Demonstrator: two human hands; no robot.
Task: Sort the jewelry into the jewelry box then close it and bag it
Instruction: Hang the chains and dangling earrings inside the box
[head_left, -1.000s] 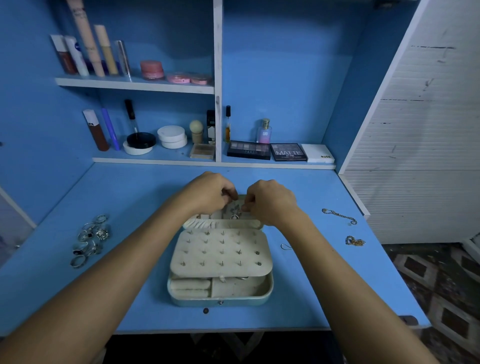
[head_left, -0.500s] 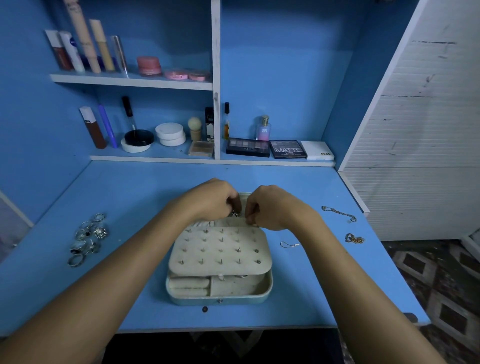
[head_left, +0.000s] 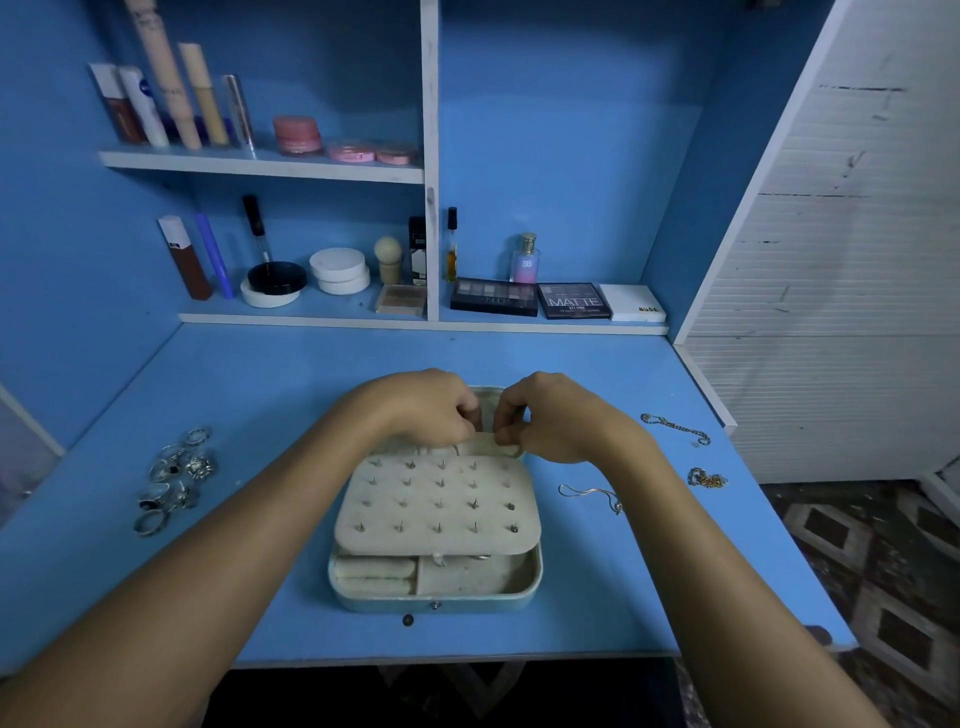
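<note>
Box: our open pale-blue metal jewelry box sits mid-table, its cream studded panel covering the back.
Hands: left hand and right hand, fingers curled, pinch a cream flap at the box's rear.
Left of box: silver rings.
Right of box: thin silver chain, beaded bracelet, gold chain.

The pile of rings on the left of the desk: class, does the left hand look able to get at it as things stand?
Probably yes: the rings lie in the open, with bare desk between them and the left hand.
</note>
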